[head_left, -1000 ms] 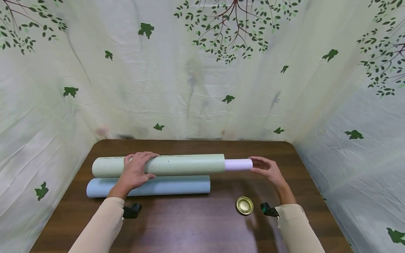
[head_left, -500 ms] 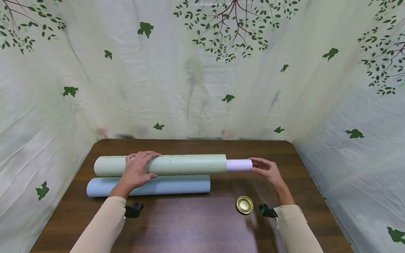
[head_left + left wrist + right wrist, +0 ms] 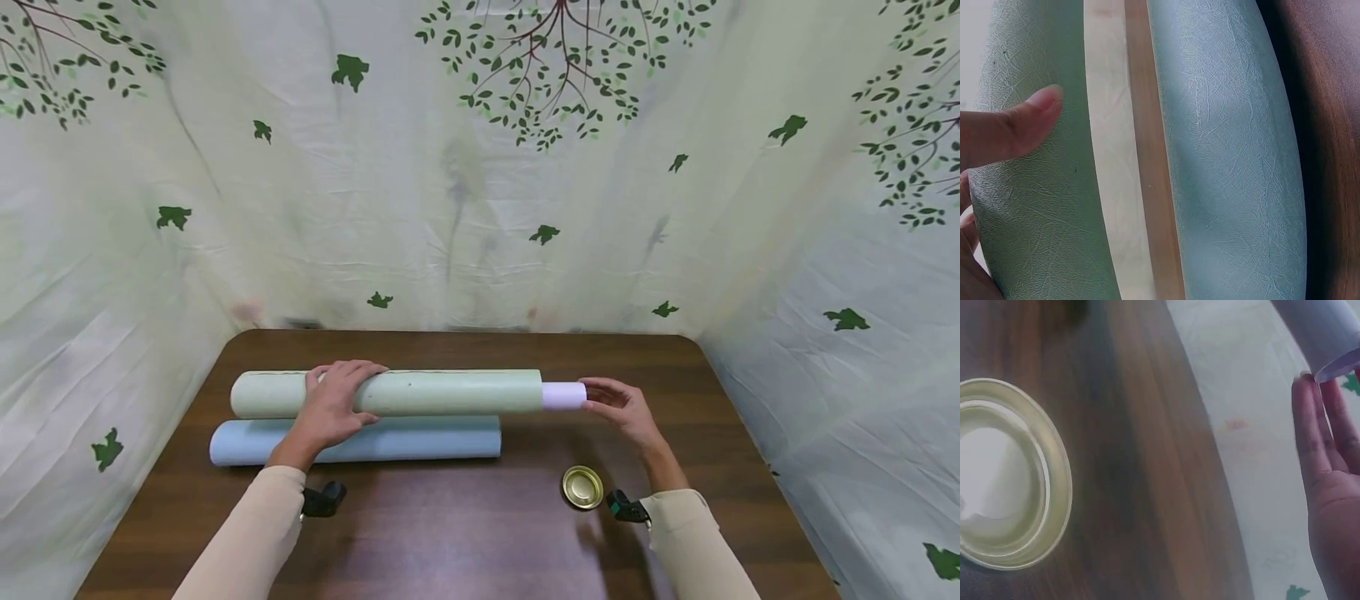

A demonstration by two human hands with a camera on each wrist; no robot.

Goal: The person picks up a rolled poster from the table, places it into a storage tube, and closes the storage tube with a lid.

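Note:
My left hand [image 3: 335,406] grips a long pale green roll [image 3: 457,392] from above, its fingers over the far side and its thumb on the near side. From the roll's right end sticks a short length of a narrower lilac tube [image 3: 563,396]; the remainder is hidden inside. The fingertips of my right hand [image 3: 621,408] touch the rim of that tube's free end. In the right wrist view its fingers [image 3: 1310,425] are fairly straight and the tube's end is hollow. A light blue roll [image 3: 427,438] lies in front of the green one, parallel to it.
A small round gold-coloured dish [image 3: 582,487] stands on the brown wooden table [image 3: 450,533], near my right wrist. Pale curtains [image 3: 465,208] with printed leaves hang behind the table and at both sides.
Less of the lilac tube shows outside the green roll than before. My right hand has moved left with the tube's end, while the green roll and my left hand have shifted slightly right.

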